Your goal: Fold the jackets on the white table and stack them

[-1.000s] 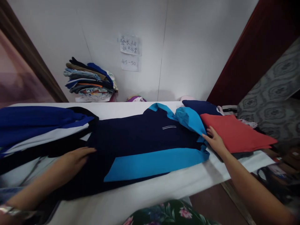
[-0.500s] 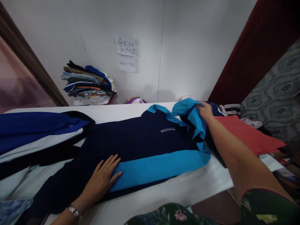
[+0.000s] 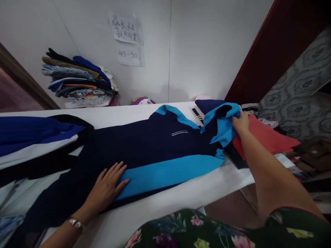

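Light-blue fabric has shifted right, clamped in the right grip, left hand spread flat, white table showing alongside.

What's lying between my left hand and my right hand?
The navy-and-light-blue garment, spread on the white table, as the head view shows. The left hand rests flat on it; the right hand holds its bunched light-blue end.

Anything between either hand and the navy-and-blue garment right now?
Nothing visible. The left hand lies flat on the navy-and-blue garment, at the left end of its light-blue strip, and the right hand grips its bunched light-blue part. The red cloth lies mostly to the right of that hand, not in between.
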The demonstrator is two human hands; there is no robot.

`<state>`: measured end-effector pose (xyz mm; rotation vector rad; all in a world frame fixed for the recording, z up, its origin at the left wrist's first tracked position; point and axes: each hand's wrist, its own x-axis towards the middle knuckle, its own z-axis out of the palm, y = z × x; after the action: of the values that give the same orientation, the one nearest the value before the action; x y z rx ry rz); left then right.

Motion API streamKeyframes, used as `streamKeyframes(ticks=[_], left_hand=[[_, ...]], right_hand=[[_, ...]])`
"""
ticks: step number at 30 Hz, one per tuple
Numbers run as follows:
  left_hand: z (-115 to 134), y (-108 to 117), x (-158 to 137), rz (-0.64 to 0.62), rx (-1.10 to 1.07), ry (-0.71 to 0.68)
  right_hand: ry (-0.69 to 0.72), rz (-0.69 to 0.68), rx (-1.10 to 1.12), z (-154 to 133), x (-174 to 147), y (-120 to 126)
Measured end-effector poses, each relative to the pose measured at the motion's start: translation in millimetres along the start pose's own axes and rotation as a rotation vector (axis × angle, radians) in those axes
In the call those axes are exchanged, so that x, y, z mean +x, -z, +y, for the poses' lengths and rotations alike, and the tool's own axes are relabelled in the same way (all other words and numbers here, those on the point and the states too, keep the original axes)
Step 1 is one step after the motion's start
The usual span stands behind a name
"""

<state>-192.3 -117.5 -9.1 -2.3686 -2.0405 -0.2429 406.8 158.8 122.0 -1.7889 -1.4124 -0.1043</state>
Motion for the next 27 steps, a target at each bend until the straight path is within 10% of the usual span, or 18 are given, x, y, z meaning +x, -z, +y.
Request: streamKeyframes(ticks=[4,8,11,27], left_hand=[[9,9,3,-0.044,-0.016,0.033],[13,17,6,-0.098,-0.045,0.067],[13,18,8,-0.092,-0.066,0.068],[2,26,25,-0.027,-0.064,0.265]], right_hand=[[0.394,-0.050,0.176,-38,-74,10],[0.647,-0.583,0.322,-54,-175,13],[0.674,-0.709,0.249,-41,-220,8],[0.487,-0.544,0.099,-34,-202,-26]])
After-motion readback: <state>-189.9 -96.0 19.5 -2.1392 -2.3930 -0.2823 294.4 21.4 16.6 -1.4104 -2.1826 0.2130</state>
